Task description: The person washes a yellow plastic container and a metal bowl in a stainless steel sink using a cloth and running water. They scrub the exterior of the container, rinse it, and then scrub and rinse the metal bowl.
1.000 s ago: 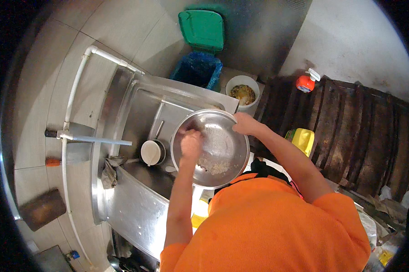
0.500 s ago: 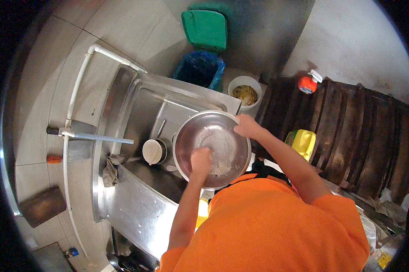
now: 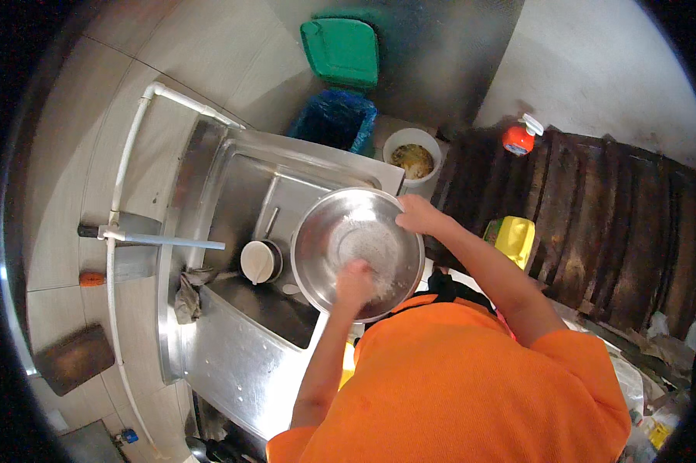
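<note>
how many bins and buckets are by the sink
3: a green bin against the far wall, a blue bin just below it at the sink corner, and a white bucket right of that. Others may be hidden.

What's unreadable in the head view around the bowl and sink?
- Left hand: blurred inside the steel bowl; whether it holds a sponge or cloth is unclear.
- Right hand: fingertips hidden behind the bowl's rim.
- Sink basin floor: mostly covered by the bowl.
- Small pot: contents too small to tell.
- White bucket: yellowish contents, kind unclear.
- Near counter: hidden by the orange shirt.
</note>
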